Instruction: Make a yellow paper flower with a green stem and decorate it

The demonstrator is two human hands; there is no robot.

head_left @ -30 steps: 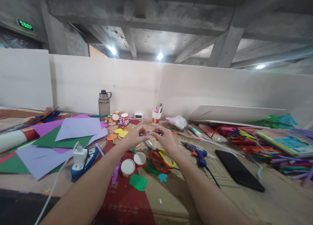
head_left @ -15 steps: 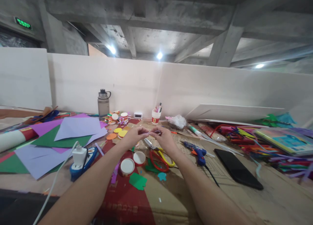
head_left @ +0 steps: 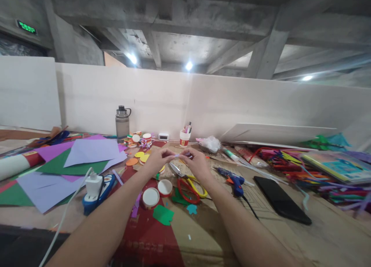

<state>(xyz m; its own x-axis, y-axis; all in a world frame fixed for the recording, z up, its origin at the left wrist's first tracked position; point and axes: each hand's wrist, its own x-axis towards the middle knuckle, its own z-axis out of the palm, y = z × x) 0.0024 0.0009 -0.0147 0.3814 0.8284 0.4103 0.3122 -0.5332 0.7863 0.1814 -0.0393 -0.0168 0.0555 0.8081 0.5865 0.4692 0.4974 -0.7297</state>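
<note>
Near the middle of the view, my left hand point(head_left: 159, 160) and my right hand point(head_left: 197, 163) face each other with fingertips pinched. Between them they grip a small light purple strip point(head_left: 177, 155), whose ends are hidden by the fingers. Below lie scissors point(head_left: 189, 187) with red and yellow handles, their blades pointing toward my hands. Two round white-topped pieces point(head_left: 151, 197) sit side by side nearer to me, with a green paper scrap point(head_left: 163, 215) and a blue paper flower point(head_left: 191, 209) in front. Yellow discs point(head_left: 139, 154) lie left of my left hand.
Coloured paper sheets point(head_left: 89, 153) and a blue power strip point(head_left: 98, 193) are on the left. A bottle point(head_left: 122, 124) and a pen cup point(head_left: 184, 138) stand behind. To the right are a glue gun point(head_left: 237, 182), a black phone point(head_left: 281, 199) and bundled coloured stems point(head_left: 282, 160).
My fingertips have moved slightly apart, showing more of the purple strip between them. The objects on the table look unmoved.
</note>
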